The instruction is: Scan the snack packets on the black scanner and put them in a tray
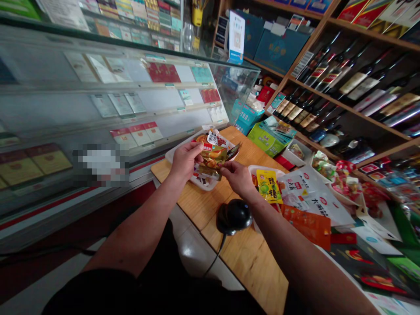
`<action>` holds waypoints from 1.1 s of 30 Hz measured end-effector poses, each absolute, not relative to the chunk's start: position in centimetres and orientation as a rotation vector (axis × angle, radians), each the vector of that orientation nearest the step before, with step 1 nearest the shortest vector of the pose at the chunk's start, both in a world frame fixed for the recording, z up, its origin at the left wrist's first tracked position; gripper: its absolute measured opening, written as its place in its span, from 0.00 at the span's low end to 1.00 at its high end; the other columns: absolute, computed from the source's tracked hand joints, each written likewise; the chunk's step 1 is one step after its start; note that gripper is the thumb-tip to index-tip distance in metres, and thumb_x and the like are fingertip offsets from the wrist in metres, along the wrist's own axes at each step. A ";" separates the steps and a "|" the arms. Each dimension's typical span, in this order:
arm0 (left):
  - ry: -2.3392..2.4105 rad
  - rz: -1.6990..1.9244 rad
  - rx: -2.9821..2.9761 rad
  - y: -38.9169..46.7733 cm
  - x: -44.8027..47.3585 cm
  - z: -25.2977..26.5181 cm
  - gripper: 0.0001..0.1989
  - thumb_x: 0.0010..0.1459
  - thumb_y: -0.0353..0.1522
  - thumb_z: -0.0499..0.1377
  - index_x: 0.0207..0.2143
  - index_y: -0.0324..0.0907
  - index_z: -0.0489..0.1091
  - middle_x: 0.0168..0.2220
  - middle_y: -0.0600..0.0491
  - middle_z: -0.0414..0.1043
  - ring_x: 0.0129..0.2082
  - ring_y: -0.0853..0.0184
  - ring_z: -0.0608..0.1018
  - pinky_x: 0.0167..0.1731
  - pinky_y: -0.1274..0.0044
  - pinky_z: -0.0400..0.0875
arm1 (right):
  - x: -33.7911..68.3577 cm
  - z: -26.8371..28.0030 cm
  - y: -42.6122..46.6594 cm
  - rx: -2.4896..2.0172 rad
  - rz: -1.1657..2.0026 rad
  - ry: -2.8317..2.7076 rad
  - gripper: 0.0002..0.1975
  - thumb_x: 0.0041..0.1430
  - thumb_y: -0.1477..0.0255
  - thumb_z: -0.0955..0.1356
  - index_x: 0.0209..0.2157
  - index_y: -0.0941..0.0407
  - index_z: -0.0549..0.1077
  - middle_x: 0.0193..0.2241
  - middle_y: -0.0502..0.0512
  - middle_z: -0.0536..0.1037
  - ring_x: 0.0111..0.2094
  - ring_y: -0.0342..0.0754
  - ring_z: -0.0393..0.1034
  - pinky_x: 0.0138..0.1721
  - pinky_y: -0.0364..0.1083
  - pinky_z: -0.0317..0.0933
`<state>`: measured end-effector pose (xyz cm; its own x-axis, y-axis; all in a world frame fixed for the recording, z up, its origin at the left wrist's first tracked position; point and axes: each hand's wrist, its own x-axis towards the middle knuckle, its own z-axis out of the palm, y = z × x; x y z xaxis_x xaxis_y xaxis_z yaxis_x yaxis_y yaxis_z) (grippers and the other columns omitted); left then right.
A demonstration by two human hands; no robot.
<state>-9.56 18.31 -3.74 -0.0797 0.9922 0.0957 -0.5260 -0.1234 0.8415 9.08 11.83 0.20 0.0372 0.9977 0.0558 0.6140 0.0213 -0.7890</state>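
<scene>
A: What are the hands doing?

B: Both are raised above the far left end of the wooden tabletop (243,258). The left hand (185,160) has its grip closed on a bunch of small snack packets (213,154), thumb on top, fingers curled underneath. The right hand (237,177) pinches the near lower edge of the same bunch, so the packets are held between the two hands.

A: And where is the bunch, exactly?

B: In the air, just over a white tray (173,153) that lies at the far left corner of the tabletop. The packets are orange and yellow, with a white label on the top one.

A: What lies around them?

B: Near the right wrist sits a black barcode scanner (234,215) on its cable. Just right of the right hand, a second white tray (262,169) carries a yellow candy packet (268,186). Further right the tabletop is covered with white and orange packets. A glass display case (108,105) of cigarette packs runs along the left, and wine bottles (328,72) lie on the wooden shelves at far right.
</scene>
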 end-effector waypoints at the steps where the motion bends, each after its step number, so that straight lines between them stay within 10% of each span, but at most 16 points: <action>1: 0.746 1.532 0.826 18.2 -9.7 -3.7 0.16 0.50 0.39 0.69 0.37 0.37 0.76 0.20 0.56 0.68 0.17 0.75 0.67 0.19 0.82 0.59 | 8.7 0.6 11.6 -1.684 0.718 -1.680 0.09 0.57 0.66 0.69 0.36 0.57 0.78 0.29 0.50 0.79 0.29 0.43 0.70 0.32 0.42 0.61; 15: 0.652 1.323 1.278 12.8 -6.4 -3.1 0.18 0.61 0.40 0.62 0.49 0.40 0.71 0.47 0.47 0.75 0.49 0.60 0.76 0.48 0.72 0.71 | 5.5 2.4 10.3 -1.589 0.185 -1.869 0.07 0.60 0.74 0.65 0.34 0.57 0.76 0.34 0.55 0.79 0.36 0.48 0.71 0.39 0.44 0.60; 28: 0.452 1.315 0.721 14.5 -6.4 -3.3 0.17 0.58 0.42 0.64 0.42 0.38 0.70 0.39 0.48 0.77 0.37 0.64 0.80 0.36 0.73 0.74 | 7.6 2.5 10.8 -1.608 0.084 -1.669 0.13 0.56 0.71 0.68 0.44 0.59 0.76 0.40 0.58 0.78 0.40 0.50 0.72 0.44 0.48 0.64; 33: 0.414 1.268 0.751 14.7 -5.7 -4.0 0.19 0.59 0.43 0.63 0.46 0.39 0.70 0.38 0.48 0.78 0.38 0.63 0.80 0.37 0.72 0.75 | 9.4 1.2 11.5 -1.637 0.552 -1.490 0.14 0.56 0.64 0.68 0.40 0.58 0.77 0.32 0.54 0.78 0.31 0.46 0.71 0.32 0.44 0.64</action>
<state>-5.68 14.66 -3.98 0.2708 0.9551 0.1202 -0.7004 0.1098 0.7052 9.36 11.46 1.19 0.1982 0.9577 0.2088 0.5911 0.0531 -0.8049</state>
